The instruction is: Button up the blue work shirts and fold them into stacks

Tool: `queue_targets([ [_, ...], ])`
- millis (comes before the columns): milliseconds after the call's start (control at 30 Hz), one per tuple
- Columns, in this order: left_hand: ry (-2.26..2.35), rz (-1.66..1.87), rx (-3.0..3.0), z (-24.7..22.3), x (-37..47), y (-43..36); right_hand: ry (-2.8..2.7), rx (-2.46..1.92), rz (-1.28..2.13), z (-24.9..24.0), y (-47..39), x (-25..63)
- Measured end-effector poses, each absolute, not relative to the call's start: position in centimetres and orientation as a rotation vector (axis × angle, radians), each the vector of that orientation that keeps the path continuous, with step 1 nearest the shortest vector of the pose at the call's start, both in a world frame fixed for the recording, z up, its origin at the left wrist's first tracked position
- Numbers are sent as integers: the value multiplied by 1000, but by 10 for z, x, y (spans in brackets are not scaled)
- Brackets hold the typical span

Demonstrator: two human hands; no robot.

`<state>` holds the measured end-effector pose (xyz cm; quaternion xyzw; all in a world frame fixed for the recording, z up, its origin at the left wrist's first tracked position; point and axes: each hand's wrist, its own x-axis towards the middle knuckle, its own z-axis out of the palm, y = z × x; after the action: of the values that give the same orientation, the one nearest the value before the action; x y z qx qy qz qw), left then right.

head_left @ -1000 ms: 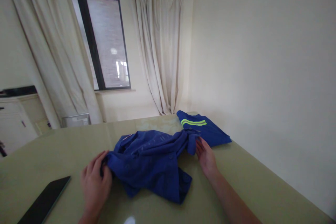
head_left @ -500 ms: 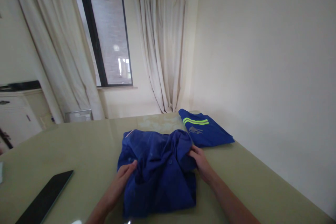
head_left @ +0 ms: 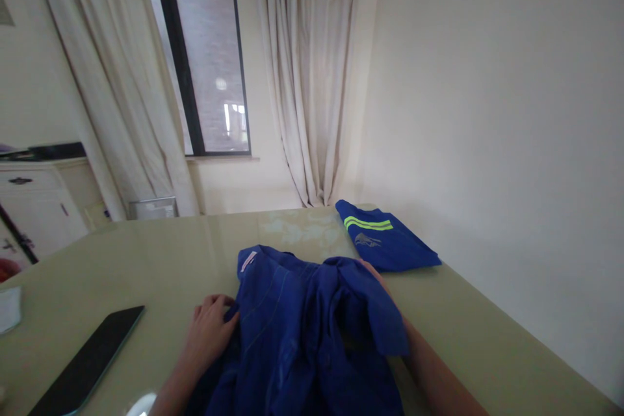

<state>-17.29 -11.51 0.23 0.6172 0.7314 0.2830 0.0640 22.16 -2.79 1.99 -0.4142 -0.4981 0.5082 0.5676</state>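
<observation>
A crumpled blue work garment (head_left: 287, 331) with a pale label (head_left: 248, 261) near its top edge lies on the table in front of me. At its left edge, my left hand (head_left: 212, 325) has its fingers curled closed on the cloth. My right hand (head_left: 377, 276) is at the garment's right side, mostly behind a raised flap of cloth. Its fingers are hidden, so their grip does not show. Beyond it lies a folded blue garment (head_left: 400, 250) with a yellow-green striped band and a grey print.
On the greenish table (head_left: 160, 266), a dark flat slab like a tablet or phone (head_left: 92, 361) lies at left. A pale item (head_left: 10, 309) sits at the far left edge. Curtains (head_left: 312, 78), a window (head_left: 209, 58) and a white cabinet (head_left: 41, 201) stand behind; a wall (head_left: 497, 110) borders the right.
The crumpled garment has spread out toward me, and its right flap now covers much of my right hand. My left hand has moved left with the cloth edge. The view has shifted slightly.
</observation>
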Motion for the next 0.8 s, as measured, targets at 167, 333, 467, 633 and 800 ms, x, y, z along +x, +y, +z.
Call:
queue_targets([
  [167,1835,1071,1822,17,-152,-120,-1178,-895,1540,36,-48,221],
  [333,1798,1484,1822,42,-148,-130,-1055,-892,1508,58,-65,230],
  [467,1549,1526,1639,56,-135,-138,-1045,-1003,1147,58,-56,237],
  [633,1292,1492,1329,61,-125,-139,-979,-985,1053,41,-43,244],
  [800,1389,1433,1188,59,-130,-134,-959,-1017,1140,35,-42,239],
])
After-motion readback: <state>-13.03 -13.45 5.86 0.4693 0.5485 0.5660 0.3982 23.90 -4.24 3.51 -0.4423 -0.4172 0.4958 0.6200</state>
